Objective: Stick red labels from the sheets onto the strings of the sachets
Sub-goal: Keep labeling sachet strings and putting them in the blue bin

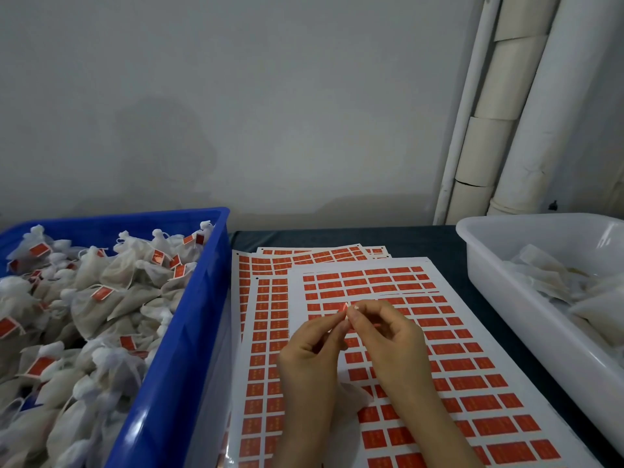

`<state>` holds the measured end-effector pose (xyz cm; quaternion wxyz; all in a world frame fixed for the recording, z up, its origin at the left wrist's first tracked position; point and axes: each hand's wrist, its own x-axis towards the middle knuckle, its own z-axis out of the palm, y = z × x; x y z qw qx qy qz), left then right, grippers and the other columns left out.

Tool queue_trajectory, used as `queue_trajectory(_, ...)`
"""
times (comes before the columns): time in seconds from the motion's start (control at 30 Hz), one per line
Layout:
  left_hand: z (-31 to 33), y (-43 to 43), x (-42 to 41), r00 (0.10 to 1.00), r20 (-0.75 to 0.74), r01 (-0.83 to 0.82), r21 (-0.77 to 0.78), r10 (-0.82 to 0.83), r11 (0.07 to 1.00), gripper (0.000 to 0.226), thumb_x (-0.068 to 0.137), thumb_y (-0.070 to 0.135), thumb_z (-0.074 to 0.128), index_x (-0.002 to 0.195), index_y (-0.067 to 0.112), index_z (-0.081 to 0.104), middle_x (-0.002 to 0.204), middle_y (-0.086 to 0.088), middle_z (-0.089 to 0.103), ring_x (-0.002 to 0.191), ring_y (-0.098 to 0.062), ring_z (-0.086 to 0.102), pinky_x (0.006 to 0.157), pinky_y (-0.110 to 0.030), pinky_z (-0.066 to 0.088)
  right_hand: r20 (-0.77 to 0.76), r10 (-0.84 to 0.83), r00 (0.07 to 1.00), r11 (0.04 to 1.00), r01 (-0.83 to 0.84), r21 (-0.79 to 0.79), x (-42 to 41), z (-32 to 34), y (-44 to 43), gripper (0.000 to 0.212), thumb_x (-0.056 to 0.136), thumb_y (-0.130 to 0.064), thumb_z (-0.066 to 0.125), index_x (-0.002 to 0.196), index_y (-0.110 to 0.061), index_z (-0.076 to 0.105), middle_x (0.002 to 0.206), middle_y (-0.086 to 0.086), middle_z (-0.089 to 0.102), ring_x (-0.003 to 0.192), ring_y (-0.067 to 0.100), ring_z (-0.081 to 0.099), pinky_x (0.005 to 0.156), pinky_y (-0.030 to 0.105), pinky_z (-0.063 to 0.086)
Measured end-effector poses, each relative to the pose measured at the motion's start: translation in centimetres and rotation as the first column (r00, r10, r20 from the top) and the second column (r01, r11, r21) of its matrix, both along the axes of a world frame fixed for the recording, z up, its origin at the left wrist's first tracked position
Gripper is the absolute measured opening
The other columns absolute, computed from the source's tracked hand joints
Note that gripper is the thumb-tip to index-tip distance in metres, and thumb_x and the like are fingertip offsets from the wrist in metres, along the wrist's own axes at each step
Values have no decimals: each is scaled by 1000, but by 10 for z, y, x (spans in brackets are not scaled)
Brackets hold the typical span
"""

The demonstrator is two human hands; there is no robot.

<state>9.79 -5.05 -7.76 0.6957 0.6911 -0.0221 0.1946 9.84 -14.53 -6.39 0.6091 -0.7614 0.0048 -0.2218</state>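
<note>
My left hand (309,356) and my right hand (388,336) meet fingertip to fingertip above the label sheets (472,383). Between their pinched fingers is a small red label (343,309), folded or bent. A white sachet (351,395) hangs or lies beneath my wrists, mostly hidden by them; I cannot make out its string. The top sheet holds several rows of red labels on white backing. More sheets lie fanned beneath it toward the left and back.
A blue crate (189,332) at left is piled with white sachets that carry red labels. A white tub (499,298) at right holds plain sachets. The sheets lie on a dark table against a grey wall; white pipes stand at back right.
</note>
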Motion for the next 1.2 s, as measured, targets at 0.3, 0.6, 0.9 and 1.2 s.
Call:
queue_trajectory(0.3,1,6,9,954,-298,-37,-264,-44,964,6,78,31,68,78,29,74,72,10,72,68,-13,68,52,-14,51,-17,38,999,999,-38,29,2,-3,2,22,80,-27,68,89,-43,56,82,-31,59,86,-23,53,56,-1,40)
queue_trajectory(0.6,5,6,9,925,-352,-1,-384,-146,923,13,75,35,70,82,25,76,79,7,74,75,-18,69,55,-20,53,-30,28,999,991,-24,133,4,-7,0,24,79,-24,69,94,-34,53,80,-39,61,80,-20,57,53,-1,40)
queue_trajectory(0.9,8,7,7,921,-333,49,-416,-202,908,14,79,31,68,82,22,77,82,0,74,71,-17,66,57,-21,54,-66,-12,998,985,24,172,7,-9,-1,29,76,-25,72,95,-30,51,77,-29,66,75,-11,62,50,2,42)
queue_trajectory(1.2,10,7,6,922,-326,63,-404,-208,913,12,80,33,65,77,31,77,79,3,74,73,-17,65,61,-21,56,-68,-24,997,985,36,169,7,-9,-2,30,75,-27,73,94,-30,50,75,-27,66,72,-8,64,50,3,43)
